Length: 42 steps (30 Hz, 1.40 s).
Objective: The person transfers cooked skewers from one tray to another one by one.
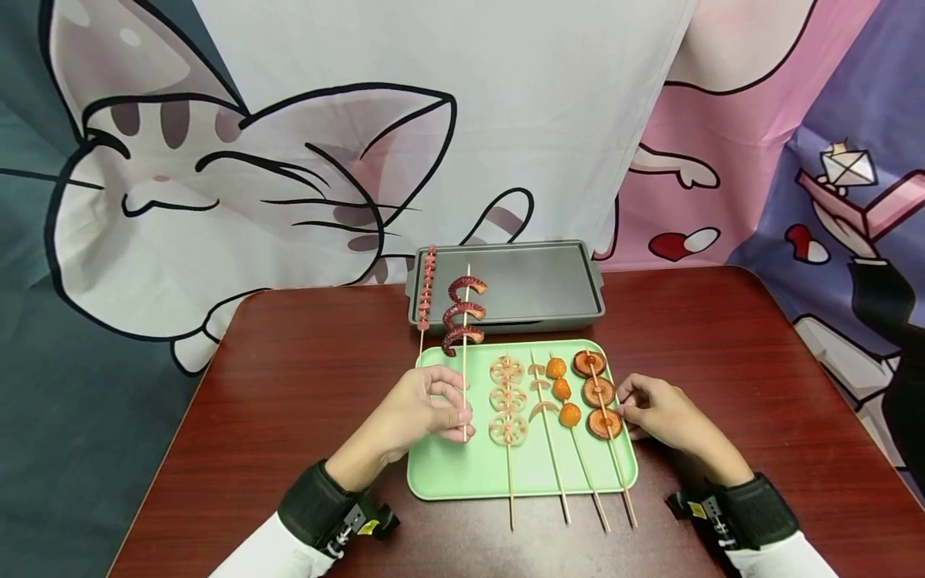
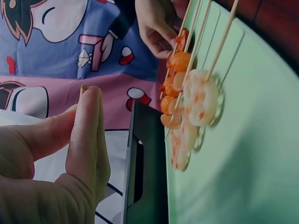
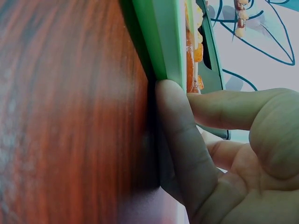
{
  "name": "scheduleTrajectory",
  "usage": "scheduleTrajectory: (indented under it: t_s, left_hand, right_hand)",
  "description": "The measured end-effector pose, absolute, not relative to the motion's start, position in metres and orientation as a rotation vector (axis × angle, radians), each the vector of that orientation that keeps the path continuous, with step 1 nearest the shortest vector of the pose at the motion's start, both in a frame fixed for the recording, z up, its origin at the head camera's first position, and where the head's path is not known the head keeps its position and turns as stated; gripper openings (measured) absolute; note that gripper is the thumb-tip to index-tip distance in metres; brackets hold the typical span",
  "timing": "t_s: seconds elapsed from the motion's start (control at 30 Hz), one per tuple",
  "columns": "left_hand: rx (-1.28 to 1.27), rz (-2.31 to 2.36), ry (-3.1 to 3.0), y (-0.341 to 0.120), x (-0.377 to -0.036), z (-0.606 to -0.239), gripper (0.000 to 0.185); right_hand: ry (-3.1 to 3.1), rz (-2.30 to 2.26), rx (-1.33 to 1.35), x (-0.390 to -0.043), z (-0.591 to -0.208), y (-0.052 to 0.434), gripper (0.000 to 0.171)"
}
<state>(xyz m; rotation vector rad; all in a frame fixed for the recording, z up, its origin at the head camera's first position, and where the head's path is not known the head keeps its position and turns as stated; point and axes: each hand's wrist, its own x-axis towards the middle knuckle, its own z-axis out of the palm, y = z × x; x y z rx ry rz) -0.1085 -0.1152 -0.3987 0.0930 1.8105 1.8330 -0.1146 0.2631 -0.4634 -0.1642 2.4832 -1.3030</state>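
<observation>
Left hand [image 1: 422, 411] pinches a skewer [image 1: 464, 353] over the red-brown table [image 1: 289, 385] (cartoon backdrop [image 1: 217, 185] behind).

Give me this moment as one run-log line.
left hand: pinches spiral sausage skewer | right hand: fingers against green tray edge | gray grill pan: one thin skewer laid

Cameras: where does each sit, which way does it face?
Head: above, looking down at green tray, grill pan, both hands, cuffs.
Left wrist: behind left hand, facing along tray to skewers; right hand's fingers beyond.
Right wrist: at table level, right hand against tray edge.
All share the tray.
</observation>
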Motion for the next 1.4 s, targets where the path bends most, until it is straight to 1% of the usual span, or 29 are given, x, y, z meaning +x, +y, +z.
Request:
scheduleTrajectory:
  t_s: [0.43, 0.8, 1.4]
  left_hand:
    - [0.092, 1.859, 1.744, -0.112, -0.09, -0.411, 0.038]
    - [0.088, 1.837, 1.702, -0.112, -0.081, -0.415, 0.036]
    - [0.058, 1.85, 1.635, -0.111, -0.057, -0.43, 0.035]
  right_hand:
    - [2.482, -1.31, -0.169, -0.115, -0.465, 0.264, 0.008]
    - [2.486, -1.304, -0.187, -0.116, -0.466, 0.264, 0.006]
    - [2.486, -1.307, -0.207, -0.116, -0.467, 0.266, 0.01]
